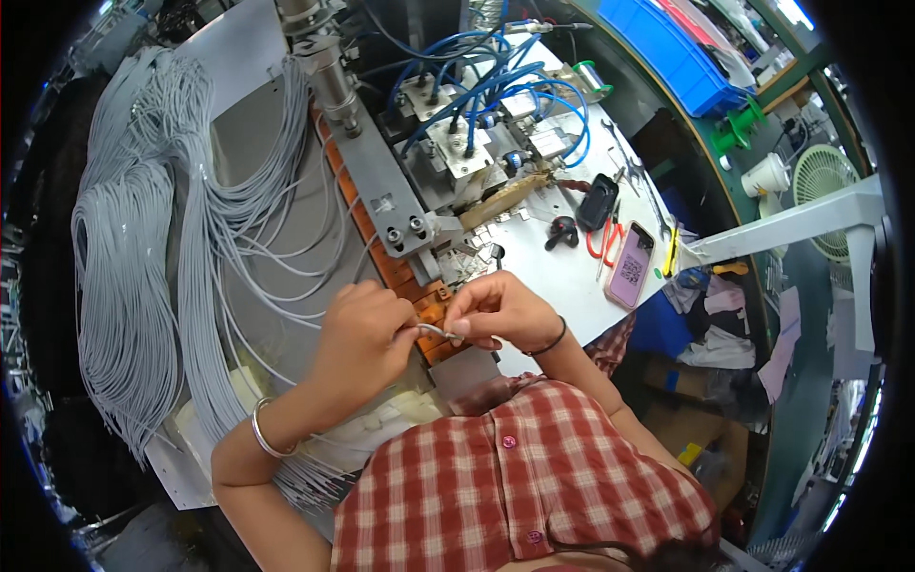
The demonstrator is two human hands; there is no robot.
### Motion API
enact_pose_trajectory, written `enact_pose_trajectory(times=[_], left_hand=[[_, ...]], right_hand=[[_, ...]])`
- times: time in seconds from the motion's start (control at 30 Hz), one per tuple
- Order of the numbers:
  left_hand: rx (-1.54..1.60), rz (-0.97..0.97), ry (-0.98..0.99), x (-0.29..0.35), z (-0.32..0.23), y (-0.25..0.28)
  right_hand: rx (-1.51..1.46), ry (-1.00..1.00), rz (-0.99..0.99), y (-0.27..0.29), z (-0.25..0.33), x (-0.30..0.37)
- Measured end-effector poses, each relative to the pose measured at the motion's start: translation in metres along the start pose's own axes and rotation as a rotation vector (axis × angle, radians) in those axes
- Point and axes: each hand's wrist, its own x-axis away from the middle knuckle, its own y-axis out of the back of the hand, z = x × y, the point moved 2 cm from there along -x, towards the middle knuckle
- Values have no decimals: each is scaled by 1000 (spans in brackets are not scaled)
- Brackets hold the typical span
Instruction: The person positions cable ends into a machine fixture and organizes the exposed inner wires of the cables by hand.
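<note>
A grey cable [434, 330] runs between my two hands, just in front of a machine. My left hand [367, 329] pinches it from the left, fingers curled in. At the right, the fingertips of my right hand [496, 313] are closed on its end; the tip itself is too small to make out. Beneath the hands lies an orange strip of blocks [405, 279] along the machine's edge. The press head [381, 191] of the machine stands just beyond my hands. Left of them a large bundle of grey cables [205, 219] spreads over the grey table.
Blue air hoses [496, 81] loop over the machine. On the white tabletop at right lie a phone [631, 267], red-handled pliers [608, 240], a black tray [598, 201] and wrenches [648, 195]. A white metal arm [782, 229] crosses the right side, near a fan [825, 200] and a blue bin [667, 52].
</note>
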Motion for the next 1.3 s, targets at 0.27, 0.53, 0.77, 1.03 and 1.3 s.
enact_pose_trajectory(times=[0.27, 0.53, 0.77, 1.03, 1.3], left_hand=[[24, 30, -37, 1, 6, -7], [-94, -42, -54, 3, 5, -5], [-194, 77, -99, 6, 6, -14], [-439, 328, -123, 32, -22, 21], [-459, 888, -154, 35, -7, 7]], right_hand=[[212, 140, -252, 14, -5, -1], [378, 110, -340, 24, -18, -8], [138, -87, -129, 34, -17, -7], [1184, 616, -1048, 123, 2, 42], [1537, 613, -1354, 242, -4, 124]])
